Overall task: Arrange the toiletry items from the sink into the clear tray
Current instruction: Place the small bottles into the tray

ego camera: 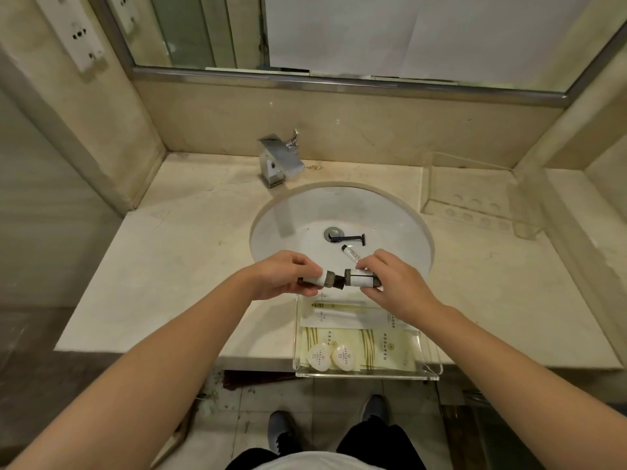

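The left hand (283, 276) grips one small bottle (317, 279) and the right hand (390, 283) pinches another bottle (360, 279), cap to cap, over the near rim of the sink (271, 212), just above the clear tray (366, 374). The fingers curl round each bottle. A loose grip could let a bottle roll back into the basin. The tray overhangs the tabletop (169, 266) edge, so a push may tip it. I count two bottles, one razor (353, 237) and one tube (351, 253) in the sink, two round soaps (330, 357) and several flat packets (359, 318) in the tray.
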### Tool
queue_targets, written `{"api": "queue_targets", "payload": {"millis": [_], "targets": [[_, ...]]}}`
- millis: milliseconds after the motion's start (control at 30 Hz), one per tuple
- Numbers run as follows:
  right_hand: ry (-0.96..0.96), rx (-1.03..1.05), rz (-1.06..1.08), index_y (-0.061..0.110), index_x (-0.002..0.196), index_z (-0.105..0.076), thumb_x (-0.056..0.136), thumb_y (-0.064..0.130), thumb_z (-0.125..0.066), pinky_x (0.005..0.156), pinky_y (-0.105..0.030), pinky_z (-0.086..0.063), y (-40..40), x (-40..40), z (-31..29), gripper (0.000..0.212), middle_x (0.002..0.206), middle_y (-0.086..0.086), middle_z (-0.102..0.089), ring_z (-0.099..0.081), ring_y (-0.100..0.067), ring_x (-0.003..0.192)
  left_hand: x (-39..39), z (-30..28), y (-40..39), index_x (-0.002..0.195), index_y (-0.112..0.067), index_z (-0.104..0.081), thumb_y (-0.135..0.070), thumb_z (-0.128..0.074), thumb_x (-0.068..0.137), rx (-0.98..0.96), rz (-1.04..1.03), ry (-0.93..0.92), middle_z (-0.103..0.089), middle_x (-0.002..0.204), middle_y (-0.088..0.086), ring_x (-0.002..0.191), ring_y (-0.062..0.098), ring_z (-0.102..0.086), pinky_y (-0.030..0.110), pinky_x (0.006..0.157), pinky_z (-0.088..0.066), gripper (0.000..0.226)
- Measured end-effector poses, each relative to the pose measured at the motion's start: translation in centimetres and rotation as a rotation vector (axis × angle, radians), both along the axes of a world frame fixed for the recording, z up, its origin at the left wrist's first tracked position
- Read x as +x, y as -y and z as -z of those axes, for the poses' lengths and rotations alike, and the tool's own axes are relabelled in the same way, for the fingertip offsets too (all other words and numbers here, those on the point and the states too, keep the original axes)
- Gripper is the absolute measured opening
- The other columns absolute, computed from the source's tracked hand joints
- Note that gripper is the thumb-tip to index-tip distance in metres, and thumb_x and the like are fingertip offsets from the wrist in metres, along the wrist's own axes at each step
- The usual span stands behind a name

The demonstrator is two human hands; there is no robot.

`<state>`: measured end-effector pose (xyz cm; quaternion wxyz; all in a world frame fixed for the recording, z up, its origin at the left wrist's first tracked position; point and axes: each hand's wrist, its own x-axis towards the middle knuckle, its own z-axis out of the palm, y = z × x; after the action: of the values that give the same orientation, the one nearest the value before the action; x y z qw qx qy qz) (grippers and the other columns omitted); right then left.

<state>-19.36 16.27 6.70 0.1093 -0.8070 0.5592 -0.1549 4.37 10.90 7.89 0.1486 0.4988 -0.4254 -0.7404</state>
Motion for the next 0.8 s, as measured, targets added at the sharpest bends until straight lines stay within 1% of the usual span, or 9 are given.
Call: {"api": "queue_targets", "payload": {"millis": [100,200,300,433,500,567,633,700,800], "targets": [[0.123,0.22,0.098,0.021,0.108,-0.061,0.082,0.028,-0.068,0.072,-0.029,-0.045,-0.2,-0.1,0.1,0.028,0.096,0.007,-0.058,-0.053,-0.011,0.081,0.2,0.2,-0.4,0.093,0.0,-0.061,0.001,-0.064,0.087,-0.01,0.013,0.022,-0.064,0.095,0.019,0.075,0.024,-0.066,0.026,0.072,-0.061,0.006],[0.235,0.456,0.108,0.023,0.096,-0.064,0.084,0.031,-0.067,0.067,-0.027,-0.044,-0.8,-0.3,0.1,0.015,0.086,0.006,-0.06,-0.056,-0.013,0.076,0.4,0.7,-1.2,0.097,0.0,-0.059,0.008,-0.067,0.081,-0.026,0.064,0.071,-0.06,0.104,0.022,0.082,0.027,-0.067,0.027,0.073,-0.061,0.02],[0.087,0.584,0.037,0.02,0.093,-0.066,0.083,0.038,-0.066,0.073,-0.032,-0.047,-1.7,-0.5,0.9,0.02,0.089,0.003,-0.059,-0.057,-0.017,0.081,0.5,1.5,-2.2,0.096,-0.003,-0.057,0.01,-0.068,0.079,-0.09,0.153,0.159,-0.059,0.104,0.022,0.086,0.03,-0.067,0.032,0.08,-0.06,0.024],[-0.111,0.573,-0.022,0.022,0.105,-0.065,0.083,0.045,-0.063,0.081,-0.034,-0.049,-2.8,-0.4,2.2,0.032,0.098,0.004,-0.056,-0.055,-0.016,0.091,0.0,2.5,-3.5,0.092,-0.004,-0.055,0.004,-0.074,0.077,-0.185,0.203,0.266,-0.06,0.086,0.012,0.079,0.027,-0.066,0.036,0.081,-0.059,0.026],[-0.135,0.539,-0.027,0.025,0.11,-0.062,0.082,0.044,-0.065,0.082,-0.033,-0.049,-3.3,-0.3,2.6,0.034,0.101,0.006,-0.059,-0.055,-0.014,0.093,-0.3,3.0,-4.0,0.087,-0.009,-0.055,-0.008,-0.079,0.075,-0.28,0.236,0.363,-0.058,0.077,0.004,0.072,0.019,-0.062,0.032,0.076,-0.056,0.027],[-0.107,0.515,-0.014,0.028,0.106,-0.06,0.081,0.041,-0.067,0.08,-0.031,-0.05,-3.7,-0.3,2.9,0.029,0.1,0.008,-0.06,-0.055,-0.012,0.091,-0.6,3.5,-4.4,0.083,-0.013,-0.055,-0.018,-0.082,0.072,-0.368,0.263,0.439,-0.055,0.073,-0.002,0.067,0.012,-0.055,0.027,0.068,-0.051,0.029],[-0.089,0.494,-0.008,0.028,0.104,-0.058,0.082,0.038,-0.066,0.077,-0.028,-0.048,-4.1,-0.1,3.2,0.026,0.1,0.009,-0.06,-0.054,-0.011,0.089,-0.7,3.8,-4.7,0.08,-0.017,-0.055,-0.023,-0.082,0.072,-0.447,0.3,0.486,-0.053,0.073,-0.006,0.064,0.009,-0.05,0.021,0.062,-0.044,0.029],[-0.087,0.463,-0.005,0.027,0.105,-0.057,0.084,0.036,-0.065,0.076,-0.025,-0.044,-4.3,0.0,3.5,0.024,0.101,0.009,-0.058,-0.053,-0.011,0.09,-0.8,4.0,-5.0,0.08,-0.019,-0.055,-0.025,-0.081,0.073,-0.52,0.346,0.524,-0.054,0.076,-0.006,0.066,0.009,-0.05,0.021,0.061,-0.042,0.028],[-0.113,0.401,-0.004,0.026,0.108,-0.057,0.086,0.037,-0.062,0.08,-0.027,-0.044,-4.7,-0.1,3.9,0.025,0.104,0.007,-0.057,-0.051,-0.013,0.096,-0.8,3.9,-5.2,0.091,-0.016,-0.061,-0.03,-0.077,0.077,-0.638,0.449,0.583,-0.064,0.093,-0.001,0.084,0.017,-0.06,0.028,0.075,-0.05,0.026]]}}
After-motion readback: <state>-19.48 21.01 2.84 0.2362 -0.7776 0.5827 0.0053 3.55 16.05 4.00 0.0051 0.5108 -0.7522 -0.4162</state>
